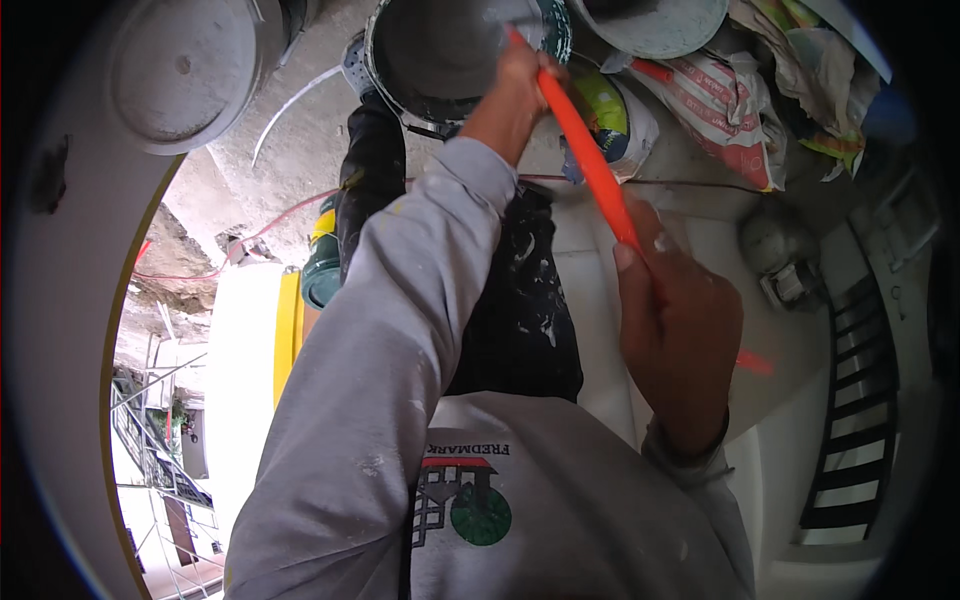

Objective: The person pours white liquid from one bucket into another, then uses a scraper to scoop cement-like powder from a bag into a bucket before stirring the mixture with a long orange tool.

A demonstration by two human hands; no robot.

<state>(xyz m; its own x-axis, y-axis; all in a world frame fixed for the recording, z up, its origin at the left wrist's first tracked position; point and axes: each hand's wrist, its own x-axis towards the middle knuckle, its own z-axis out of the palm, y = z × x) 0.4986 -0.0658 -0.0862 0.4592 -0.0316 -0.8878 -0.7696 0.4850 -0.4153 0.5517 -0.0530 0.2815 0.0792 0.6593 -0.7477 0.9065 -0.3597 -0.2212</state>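
Note:
An orange rod-like handle (585, 140) runs slanting across the view, and I hold it with both hands. My left hand (522, 85) is closed round its far part, over the rim of a dark green bucket (372, 60). Lower down and to the right, my right hand (680, 320) is wrapped round the near part, with the handle's end sticking out behind it. Inside the bucket lies a grey, wet-looking mix (435, 50). The handle's far end points into the bucket; whatever is fixed to it cannot be made out.
A bucket with a greyish round top (185, 75) stands far left, and another pale-coated bucket (650, 25) far right. Beside them lie a red-and-white bag (715, 115) and a yellow-green bag (605, 110). A thin red cord (290, 212) crosses the floor. Dark slats (855, 430) line the right.

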